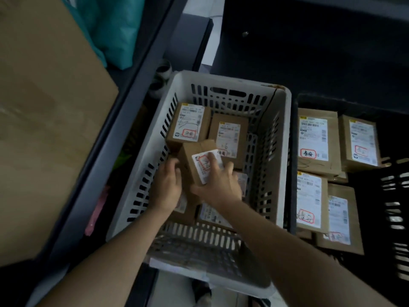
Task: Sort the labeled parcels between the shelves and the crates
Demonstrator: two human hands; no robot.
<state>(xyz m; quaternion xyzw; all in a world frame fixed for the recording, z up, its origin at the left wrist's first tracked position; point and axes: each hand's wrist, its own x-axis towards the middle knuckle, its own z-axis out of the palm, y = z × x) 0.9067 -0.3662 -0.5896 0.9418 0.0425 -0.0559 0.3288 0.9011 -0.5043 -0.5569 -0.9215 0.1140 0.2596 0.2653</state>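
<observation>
**A:** What is held, and by which hand?

**B:** A small brown cardboard parcel with a white label [194, 157] is gripped from both sides. The fingers of the left hand [167, 187] are curled round its left edge. The right hand [218, 185] is laid over the label, with the fingers bent across the paper and the thumb set against the near end.

**A:** Where is that parcel found?

**B:** It is held tilted inside the white slotted plastic crate [281, 156], raised above the parcels lying on the bottom. At the far end a far-left brown box [188, 122] and a far-right brown box [229, 135] are seen side by side, label up, each marked in red. More parcels are partly hidden beneath the hands.

**A:** And what is seen around the crate?

**B:** A black slotted crate [396, 207] is set just to the right, and brown labelled parcels [316, 138] are laid flat in it, labels up. A large plain cardboard box [44, 129] is seen on the left, beyond a dark grey frame [124, 107]. A teal plastic bag [115, 29] is seen behind that box
</observation>
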